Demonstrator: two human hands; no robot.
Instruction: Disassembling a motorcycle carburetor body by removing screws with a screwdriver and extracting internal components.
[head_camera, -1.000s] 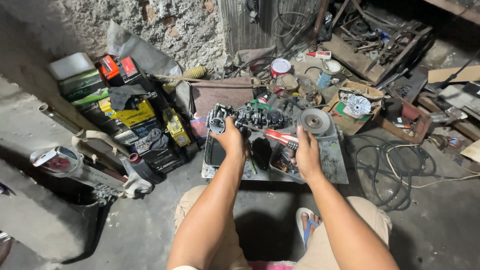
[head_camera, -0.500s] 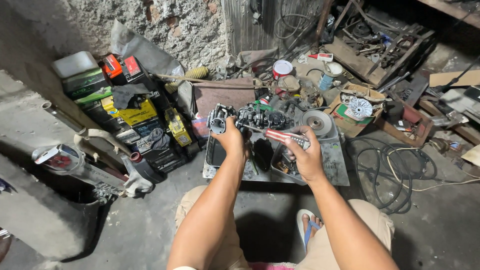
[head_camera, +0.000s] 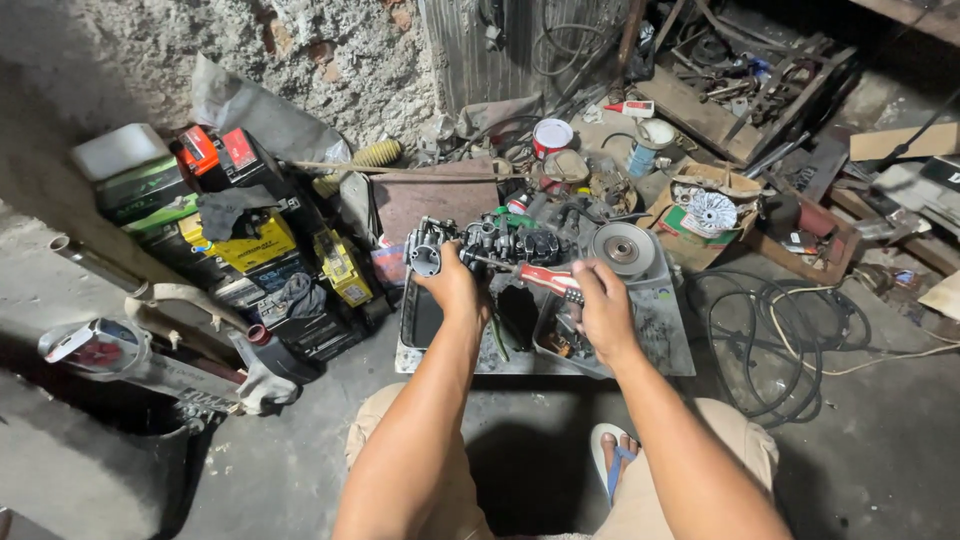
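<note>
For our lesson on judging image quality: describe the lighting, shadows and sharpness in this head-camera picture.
Head view: light falls evenly on the left hand, the right hand and the red-handled screwdriver, all fairly sharp; deep shadow fills the top right corner and the floor under the knees; the rough wall is brightly lit; edges bend slightly from the wide lens.

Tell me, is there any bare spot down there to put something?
Bare concrete floor lies left of the person's knees, bordered by the metal tray and the stack of batteries. More lies at lower right, below the coiled cables. Around the hands, the engine part and the wall, parts and tools crowd everything.
</note>
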